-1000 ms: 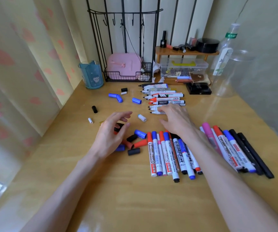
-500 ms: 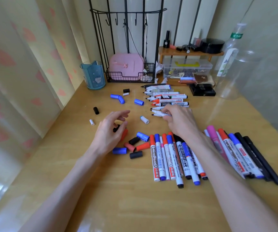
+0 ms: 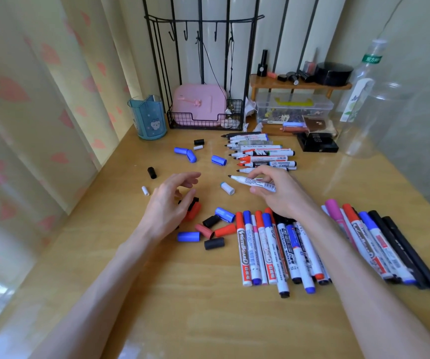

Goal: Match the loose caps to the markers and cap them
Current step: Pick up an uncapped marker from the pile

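Note:
My right hand [image 3: 280,194] pinches an uncapped white marker [image 3: 250,182] with a dark tip pointing left, lifted off the row of uncapped markers [image 3: 263,154] at the back. My left hand [image 3: 168,203] hovers with relaxed fingers over loose caps, partly hiding a red cap [image 3: 194,211] and a black one. More loose caps lie nearby: a blue cap [image 3: 188,236], a black cap [image 3: 214,243], a white cap [image 3: 227,188], and blue caps [image 3: 218,160] farther back. Capped markers [image 3: 268,250] lie in a row near my right forearm, with a second group [image 3: 379,242] to the right.
A wire rack with a pink box [image 3: 199,104] stands at the back, a blue cup [image 3: 147,117] to its left. A clear plastic box [image 3: 294,108], a small wooden shelf [image 3: 299,85] and a plastic bottle [image 3: 361,84] are back right. A curtain [image 3: 27,112] hangs on the left.
My right hand picked one uncapped marker out of the back row and drew it toward me. My left hand stayed over the caps with fingers spread.

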The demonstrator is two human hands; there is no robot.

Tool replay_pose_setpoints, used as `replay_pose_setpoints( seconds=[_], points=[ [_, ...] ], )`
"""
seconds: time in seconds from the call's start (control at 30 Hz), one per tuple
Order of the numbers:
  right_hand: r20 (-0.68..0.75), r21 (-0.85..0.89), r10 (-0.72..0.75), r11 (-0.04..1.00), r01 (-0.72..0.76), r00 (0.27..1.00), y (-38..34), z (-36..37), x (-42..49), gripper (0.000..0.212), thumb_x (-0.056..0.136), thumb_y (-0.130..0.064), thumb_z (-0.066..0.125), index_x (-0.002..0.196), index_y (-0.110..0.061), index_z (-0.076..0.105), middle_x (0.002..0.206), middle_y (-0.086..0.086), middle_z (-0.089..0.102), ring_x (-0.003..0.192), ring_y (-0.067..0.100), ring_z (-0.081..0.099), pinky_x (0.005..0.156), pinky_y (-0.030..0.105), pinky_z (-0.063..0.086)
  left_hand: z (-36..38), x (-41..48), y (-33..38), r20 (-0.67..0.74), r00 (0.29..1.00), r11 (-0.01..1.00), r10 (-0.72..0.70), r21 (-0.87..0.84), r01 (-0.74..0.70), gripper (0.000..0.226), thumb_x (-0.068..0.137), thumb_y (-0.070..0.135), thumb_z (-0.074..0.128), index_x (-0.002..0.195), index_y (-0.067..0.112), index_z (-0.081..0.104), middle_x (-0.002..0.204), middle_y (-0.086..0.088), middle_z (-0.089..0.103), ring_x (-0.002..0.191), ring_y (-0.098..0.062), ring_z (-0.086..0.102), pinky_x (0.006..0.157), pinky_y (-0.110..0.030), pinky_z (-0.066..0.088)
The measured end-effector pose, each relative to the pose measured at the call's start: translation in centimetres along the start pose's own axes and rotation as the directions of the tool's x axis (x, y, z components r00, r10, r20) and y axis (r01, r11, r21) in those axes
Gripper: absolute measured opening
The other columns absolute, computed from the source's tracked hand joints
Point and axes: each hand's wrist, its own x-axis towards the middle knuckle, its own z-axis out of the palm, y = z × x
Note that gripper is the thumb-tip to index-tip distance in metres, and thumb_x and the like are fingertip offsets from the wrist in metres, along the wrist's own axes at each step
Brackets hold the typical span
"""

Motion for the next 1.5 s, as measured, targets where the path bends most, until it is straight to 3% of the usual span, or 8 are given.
replay_pose_setpoints(
  seconds=[0.3, 0.47, 0.63, 0.77, 0.87, 1.07, 1.2, 1.5],
  points=[
    [-0.012, 0.086, -0.026, 0.996, 0.027, 1.000, -0.1, 0.8, 0.2, 0.028, 0.083, -0.021, 0.087, 0.098, -0.035, 0.067, 0.094, -0.015, 0.069, 0.088, 0.003, 0.066, 0.086, 0.038, 0.058, -0.8, -0.3, -1.0, -0.037, 0.999, 1.000, -0.003, 0.010, 0.004, 0.039, 0.099, 0.006, 0.064, 0.134, 0.023, 0.066, 0.116, 0.006, 0.070, 0.111, -0.008, 0.065, 0.089, -0.028, 0.055],
    [-0.043, 0.063, -0.018, 0.998, 0.020, 0.999, 0.2, 1.1, 0.4, 0.023, 0.087, -0.028, 0.083, 0.100, -0.037, 0.067, 0.104, -0.013, 0.069, 0.101, 0.010, 0.064, 0.091, 0.040, 0.055, -2.2, -0.2, -1.3, -0.086, 0.996, 1.000, -0.023, 0.013, 0.024, 0.040, 0.098, 0.004, 0.064, 0.133, 0.024, 0.067, 0.115, 0.008, 0.071, 0.110, -0.009, 0.065, 0.086, -0.015, 0.048],
    [-0.070, 0.012, -0.035, 0.999, 0.036, 0.997, 0.2, 1.1, 0.3, 0.016, 0.094, -0.031, 0.076, 0.106, -0.035, 0.067, 0.108, -0.012, 0.069, 0.105, 0.011, 0.063, 0.089, 0.034, 0.051, -4.1, -0.3, -2.9, -0.135, 0.988, 0.995, -0.074, 0.063, 0.083, 0.039, 0.098, 0.005, 0.064, 0.133, 0.022, 0.067, 0.115, 0.008, 0.072, 0.108, -0.007, 0.066, 0.085, -0.026, 0.055],
    [-0.062, 0.009, -0.043, 0.999, 0.043, 0.997, -0.1, 1.4, 0.1, 0.017, 0.095, -0.031, 0.074, 0.111, -0.034, 0.069, 0.108, -0.012, 0.069, 0.104, 0.010, 0.063, 0.090, 0.036, 0.053, -4.2, -0.5, -2.7, -0.028, 0.997, 0.992, -0.069, 0.099, 0.072, 0.034, 0.097, 0.022, 0.072, 0.131, 0.025, 0.068, 0.116, 0.010, 0.072, 0.107, -0.007, 0.064, 0.085, -0.027, 0.050],
    [-0.059, 0.011, -0.041, 0.999, 0.041, 0.997, -0.4, 1.5, -0.1, 0.016, 0.095, -0.030, 0.075, 0.110, -0.033, 0.069, 0.108, -0.012, 0.069, 0.105, 0.010, 0.063, 0.091, 0.036, 0.052, -3.1, -0.4, -2.1, 0.106, 0.994, 0.970, -0.021, 0.242, -0.006, 0.029, 0.093, 0.035, 0.076, 0.121, 0.028, 0.074, 0.115, 0.009, 0.067, 0.106, -0.014, 0.059, 0.093, -0.036, 0.048],
    [-0.048, -0.005, -0.069, 0.998, 0.069, 0.996, -0.9, 1.6, -0.8, 0.020, 0.095, -0.025, 0.074, 0.114, -0.030, 0.071, 0.105, -0.014, 0.067, 0.102, 0.008, 0.062, 0.082, 0.028, 0.045, -3.2, -0.2, -1.3, 0.082, 0.995, 0.918, -0.065, 0.395, 0.027, 0.022, 0.082, 0.043, 0.084, 0.099, 0.031, 0.075, 0.102, 0.006, 0.057, 0.097, -0.018, 0.056, 0.084, -0.040, 0.049],
    [-0.047, -0.040, -0.112, 0.993, 0.110, 0.993, -1.1, 1.4, -1.6, 0.021, 0.096, -0.027, 0.073, 0.115, -0.036, 0.072, 0.107, -0.012, 0.066, 0.094, 0.011, 0.062, 0.079, 0.031, 0.048, -3.0, 0.0, -0.6, 0.110, 0.981, 0.890, -0.159, 0.446, 0.094, 0.022, 0.088, 0.042, 0.079, 0.105, 0.028, 0.080, 0.100, 0.004, 0.062, 0.099, -0.021, 0.059, 0.083, -0.039, 0.052],
    [-0.084, -0.025, -0.142, 0.990, 0.141, 0.986, -0.4, 0.7, -3.6, 0.022, 0.097, -0.023, 0.072, 0.118, -0.031, 0.072, 0.123, -0.014, 0.069, 0.119, 0.008, 0.060, 0.100, 0.033, 0.049, -1.9, 0.2, 0.0, 0.082, 0.973, 0.867, -0.214, 0.475, 0.150, 0.017, 0.092, 0.038, 0.077, 0.098, 0.023, 0.079, 0.099, 0.002, 0.060, 0.104, -0.023, 0.056, 0.079, -0.030, 0.041]
  ],
)
